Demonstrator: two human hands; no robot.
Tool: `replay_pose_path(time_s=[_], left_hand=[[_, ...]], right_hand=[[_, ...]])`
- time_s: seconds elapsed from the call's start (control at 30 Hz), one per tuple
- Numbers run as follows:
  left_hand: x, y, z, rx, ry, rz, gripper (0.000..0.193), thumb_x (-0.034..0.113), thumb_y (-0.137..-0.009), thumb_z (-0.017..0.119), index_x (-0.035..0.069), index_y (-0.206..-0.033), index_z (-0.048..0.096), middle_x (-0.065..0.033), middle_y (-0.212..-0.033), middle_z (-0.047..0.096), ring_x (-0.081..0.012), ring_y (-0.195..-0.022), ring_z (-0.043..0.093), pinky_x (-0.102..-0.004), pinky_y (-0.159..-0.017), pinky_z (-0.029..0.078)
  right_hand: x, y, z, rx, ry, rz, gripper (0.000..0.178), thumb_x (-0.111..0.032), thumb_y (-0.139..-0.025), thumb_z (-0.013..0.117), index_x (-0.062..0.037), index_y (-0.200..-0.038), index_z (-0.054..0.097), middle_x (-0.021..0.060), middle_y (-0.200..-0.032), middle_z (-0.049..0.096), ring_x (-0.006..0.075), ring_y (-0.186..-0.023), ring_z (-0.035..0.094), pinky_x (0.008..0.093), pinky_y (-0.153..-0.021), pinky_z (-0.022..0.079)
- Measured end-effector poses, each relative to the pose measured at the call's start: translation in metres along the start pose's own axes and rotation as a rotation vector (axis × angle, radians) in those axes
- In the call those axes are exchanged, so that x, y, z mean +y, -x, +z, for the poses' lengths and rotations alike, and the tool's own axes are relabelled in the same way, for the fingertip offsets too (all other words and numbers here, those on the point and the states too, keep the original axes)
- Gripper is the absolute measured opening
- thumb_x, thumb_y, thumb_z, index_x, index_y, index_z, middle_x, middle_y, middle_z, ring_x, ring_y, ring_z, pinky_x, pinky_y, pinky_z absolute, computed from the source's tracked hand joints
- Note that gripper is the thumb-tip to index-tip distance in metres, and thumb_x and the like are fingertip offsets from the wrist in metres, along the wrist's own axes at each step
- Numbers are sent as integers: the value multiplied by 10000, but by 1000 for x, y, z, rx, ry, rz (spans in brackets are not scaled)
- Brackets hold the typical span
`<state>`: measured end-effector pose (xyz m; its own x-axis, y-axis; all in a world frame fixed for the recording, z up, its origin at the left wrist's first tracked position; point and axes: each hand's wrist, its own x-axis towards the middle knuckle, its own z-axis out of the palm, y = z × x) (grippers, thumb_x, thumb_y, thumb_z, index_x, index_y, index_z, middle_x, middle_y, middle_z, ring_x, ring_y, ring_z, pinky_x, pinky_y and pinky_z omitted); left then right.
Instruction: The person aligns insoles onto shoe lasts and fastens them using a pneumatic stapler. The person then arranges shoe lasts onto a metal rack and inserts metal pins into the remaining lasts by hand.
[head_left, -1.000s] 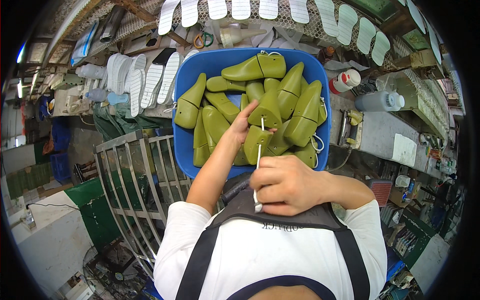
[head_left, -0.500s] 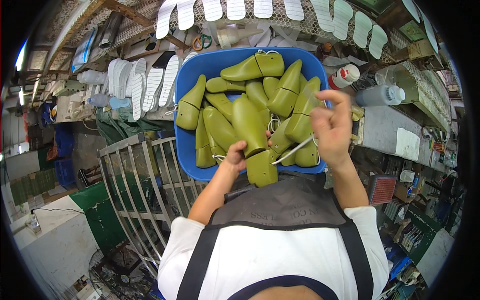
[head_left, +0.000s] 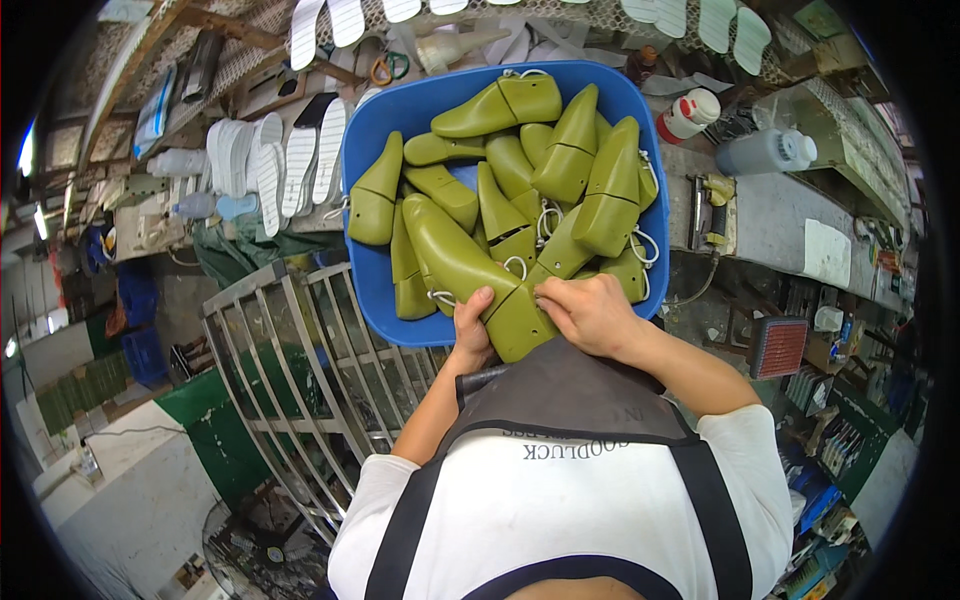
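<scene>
A large green shoe last (head_left: 455, 250) lies tilted over the near edge of the blue tub, its toe pointing far left and its heel block toward my apron. My left hand (head_left: 474, 325) grips it at the heel part, thumb on top. Against the right side of that heel, my right hand (head_left: 595, 312) has its fingertips pinched together; whatever sits between them is hidden. A small white cord loop (head_left: 515, 266) sticks up beside the last's far side. Several more green lasts, some with white cord loops, fill the blue tub (head_left: 385, 112).
White shoe soles (head_left: 270, 185) stand on the bench left of the tub. A red-and-white bottle (head_left: 688, 115) and a translucent bottle (head_left: 765, 152) are on the right. A metal rack (head_left: 290, 370) stands at the near left; scissors (head_left: 388, 68) lie behind the tub.
My right hand has come down and left from the tub's right side to the last's heel. The held last has turned, its toe swinging left. The stretched white cord no longer shows.
</scene>
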<state>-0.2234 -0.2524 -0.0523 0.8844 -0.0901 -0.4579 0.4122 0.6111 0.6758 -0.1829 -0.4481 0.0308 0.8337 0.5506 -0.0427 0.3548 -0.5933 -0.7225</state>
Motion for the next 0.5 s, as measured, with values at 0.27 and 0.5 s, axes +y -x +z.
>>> replay_pose_path(time_s=[0.27, 0.5], left_hand=[[12, 0, 17, 174, 210, -87, 465, 265, -852, 579, 6, -1223, 469, -129, -1132, 567, -249, -993, 595, -373, -867, 495], [16, 0, 19, 38, -266, 82, 531, 241, -846, 577, 8, -1286, 392, -140, -1156, 533, -233, -1063, 545, -370, -923, 455]], right_hand=[[24, -41, 32, 11, -714, -1, 544, -282, -844, 621, -28, -1300, 467, 138, -1239, 522, 266, -1172, 483, 365, -991, 373], [18, -24, 25, 30, -664, 30, 447, -190, -880, 590, -46, -1293, 500, 135, -1299, 485, 249, -1218, 457, 367, -1018, 354]])
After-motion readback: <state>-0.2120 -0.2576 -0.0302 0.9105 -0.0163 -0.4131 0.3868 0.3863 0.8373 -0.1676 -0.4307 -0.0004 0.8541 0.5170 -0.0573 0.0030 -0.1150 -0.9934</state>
